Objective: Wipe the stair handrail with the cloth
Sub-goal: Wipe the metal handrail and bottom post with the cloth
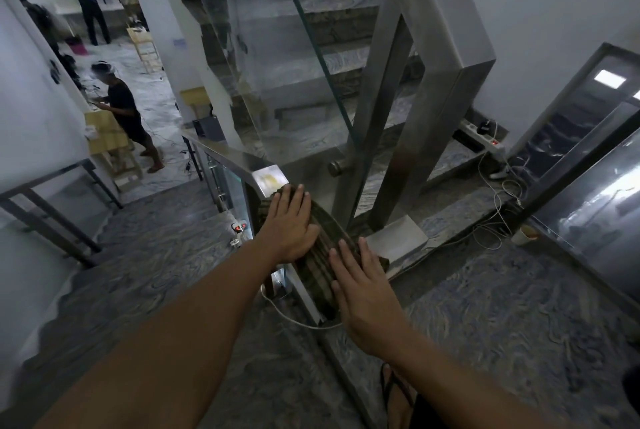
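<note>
A dark striped cloth [323, 264] lies spread along the top of the steel handrail [242, 160] at the landing. My left hand [289, 224] presses flat on the cloth's far end, fingers straight and together, near a shiny bare corner of the rail. My right hand [362, 293] rests flat on the cloth's near end, fingers extended. Neither hand curls around the cloth; both lie palm down on it. The rail under the cloth is hidden.
A glass panel [311, 82] and steel posts [440, 99] rise just beyond the rail. White cables [498, 207] and a power strip [485, 139] lie on the marble floor at right, with a paper cup [524, 234]. Two people stand downstairs at left. Stairs descend to the left.
</note>
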{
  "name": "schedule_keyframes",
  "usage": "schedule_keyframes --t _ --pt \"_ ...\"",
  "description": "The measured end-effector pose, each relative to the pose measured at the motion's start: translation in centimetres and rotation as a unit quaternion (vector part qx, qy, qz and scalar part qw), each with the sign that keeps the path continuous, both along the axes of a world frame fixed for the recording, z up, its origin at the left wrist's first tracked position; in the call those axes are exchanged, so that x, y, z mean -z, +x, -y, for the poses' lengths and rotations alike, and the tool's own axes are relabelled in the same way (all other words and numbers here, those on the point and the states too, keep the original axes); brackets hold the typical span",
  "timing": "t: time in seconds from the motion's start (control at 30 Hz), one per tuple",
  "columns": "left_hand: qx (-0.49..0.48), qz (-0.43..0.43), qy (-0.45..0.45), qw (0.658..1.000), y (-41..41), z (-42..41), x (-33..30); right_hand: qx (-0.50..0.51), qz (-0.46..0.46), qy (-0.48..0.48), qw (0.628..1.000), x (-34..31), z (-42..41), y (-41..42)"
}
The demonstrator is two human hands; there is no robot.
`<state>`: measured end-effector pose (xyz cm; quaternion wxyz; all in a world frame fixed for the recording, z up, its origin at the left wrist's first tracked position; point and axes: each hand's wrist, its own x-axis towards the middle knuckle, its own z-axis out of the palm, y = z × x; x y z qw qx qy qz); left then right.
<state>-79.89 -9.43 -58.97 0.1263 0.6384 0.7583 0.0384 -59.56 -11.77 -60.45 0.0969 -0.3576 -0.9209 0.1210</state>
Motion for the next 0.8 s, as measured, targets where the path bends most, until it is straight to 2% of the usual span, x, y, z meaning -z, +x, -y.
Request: schedule_keyframes --t 0.17,0.4,0.6,0.8 --pt "0.013 -0.019 0.001 1.0 -1.6 -1.1 -0.2 0.05 0.017 -0.006 0.999 -0.2 0.8 -2.5" --pt "0.069 -0.057 -0.004 0.996 -3.8 -3.1 -0.4 0.083 0.069 0.04 0.993 -0.6 0.2 -4.8" --pt "0.074 -0.064 -0.003 0.995 -5.8 -4.5 -0.6 0.084 0.092 0.028 0.992 -0.4 -0.8 -7.1" --pt "0.06 -0.063 0.009 0.996 -7.7 -5.9 -0.7 0.072 0.08 -0.023 0.994 -1.3 -2.2 -9.5"
